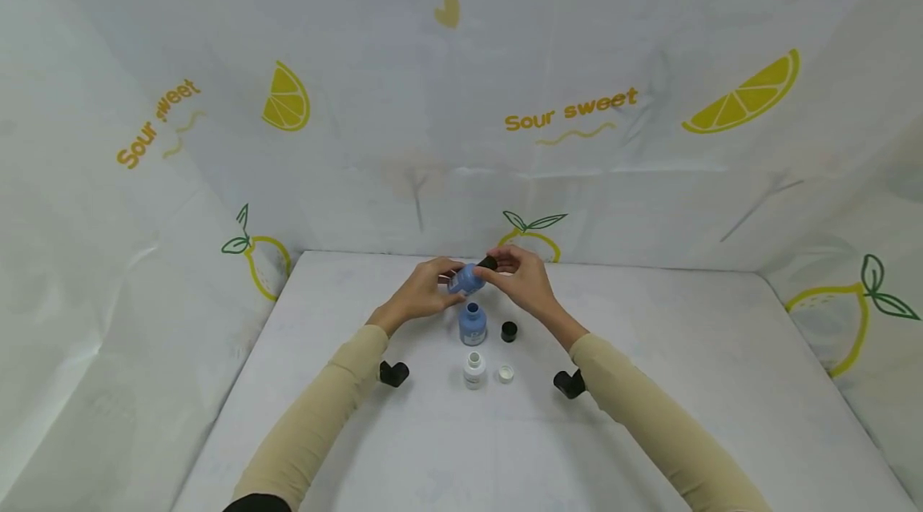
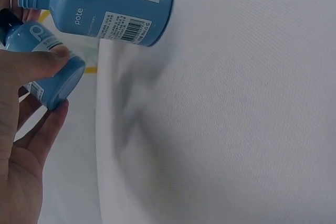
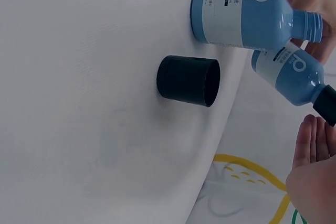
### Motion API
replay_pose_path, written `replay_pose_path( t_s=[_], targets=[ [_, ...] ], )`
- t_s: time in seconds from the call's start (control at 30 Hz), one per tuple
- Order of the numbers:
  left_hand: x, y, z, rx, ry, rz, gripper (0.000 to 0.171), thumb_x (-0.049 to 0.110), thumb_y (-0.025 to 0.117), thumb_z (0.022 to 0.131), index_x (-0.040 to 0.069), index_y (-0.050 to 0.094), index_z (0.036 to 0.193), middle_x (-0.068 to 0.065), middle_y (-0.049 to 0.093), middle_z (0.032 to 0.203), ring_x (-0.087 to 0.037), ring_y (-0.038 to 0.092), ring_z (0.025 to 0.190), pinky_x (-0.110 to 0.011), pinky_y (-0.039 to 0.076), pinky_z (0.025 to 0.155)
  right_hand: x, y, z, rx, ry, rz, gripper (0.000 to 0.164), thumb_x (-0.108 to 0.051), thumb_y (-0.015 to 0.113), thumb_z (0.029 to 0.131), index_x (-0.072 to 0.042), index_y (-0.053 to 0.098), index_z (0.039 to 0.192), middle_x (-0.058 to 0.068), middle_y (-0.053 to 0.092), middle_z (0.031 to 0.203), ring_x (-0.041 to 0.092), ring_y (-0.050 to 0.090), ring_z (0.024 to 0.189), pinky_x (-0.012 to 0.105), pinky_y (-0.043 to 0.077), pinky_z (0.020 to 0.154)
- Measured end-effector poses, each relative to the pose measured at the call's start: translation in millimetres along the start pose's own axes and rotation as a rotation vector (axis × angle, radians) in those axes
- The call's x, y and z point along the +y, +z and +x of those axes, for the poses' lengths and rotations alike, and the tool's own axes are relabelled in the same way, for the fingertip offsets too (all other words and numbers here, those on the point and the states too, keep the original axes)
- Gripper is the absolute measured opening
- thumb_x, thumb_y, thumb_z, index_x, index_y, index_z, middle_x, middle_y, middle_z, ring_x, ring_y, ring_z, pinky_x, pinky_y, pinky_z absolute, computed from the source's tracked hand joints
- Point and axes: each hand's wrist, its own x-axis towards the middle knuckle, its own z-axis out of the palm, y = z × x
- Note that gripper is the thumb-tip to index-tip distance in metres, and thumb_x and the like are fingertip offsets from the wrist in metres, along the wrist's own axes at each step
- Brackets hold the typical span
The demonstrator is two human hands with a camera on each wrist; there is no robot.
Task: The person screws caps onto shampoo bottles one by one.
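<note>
My left hand (image 1: 425,289) grips the body of a blue bottle (image 2: 44,56), thumb across its label and fingers beneath its base. The bottle is tilted, its neck toward my right hand (image 1: 525,280). That right hand pinches the black cap (image 1: 488,263) on the bottle's neck with thumb and fingers. Just in front stands a second, uncapped blue bottle (image 1: 473,326), upright on the table, its threaded neck showing in the left wrist view. Beside it a loose black cap (image 3: 188,81) rests on the table.
Nearer me stand an open white bottle (image 1: 474,372) and its small white cap (image 1: 506,374). A black angular piece (image 1: 394,373) shows by the left sleeve, another black piece (image 1: 570,384) by the right. A lemon-printed sheet (image 1: 404,95) rises behind the white table (image 1: 649,336).
</note>
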Motion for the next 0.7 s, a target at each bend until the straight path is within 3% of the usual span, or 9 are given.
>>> replay_pose_path(
  t_s=[0.13,0.33,0.7],
  targets=[
    [-0.8,-0.6,-0.8,0.004,0.006,-0.001,0.058,0.007,0.087,0.091,-0.004,0.064,0.143,-0.02,0.07,0.138,-0.034,0.074,0.123,-0.039,0.066,0.108,2,-8,1,-0.087,-0.013,0.084,0.051,-0.013,0.084,0.096,0.006,0.066,0.14,0.026,0.069,0.141,0.041,0.07,0.132,0.045,0.06,0.116],
    [-2.4,-0.3,0.2,0.005,0.021,-0.005,0.057,0.007,0.087,0.091,-0.003,0.065,0.143,-0.02,0.071,0.136,-0.035,0.074,0.123,-0.04,0.066,0.109,5,-18,1,-0.182,-0.09,0.139,0.049,0.006,0.075,0.097,0.005,0.062,0.145,0.029,0.064,0.149,0.043,0.063,0.142,0.038,0.053,0.123],
    [0.1,-1.4,0.1,0.0,0.018,0.0,0.058,0.007,0.087,0.091,-0.003,0.065,0.143,-0.02,0.071,0.137,-0.035,0.074,0.123,-0.04,0.065,0.109,4,-19,1,-0.204,-0.155,0.126,0.043,0.011,0.071,0.098,0.006,0.067,0.14,0.031,0.069,0.141,0.045,0.07,0.131,0.046,0.056,0.119]
  ],
)
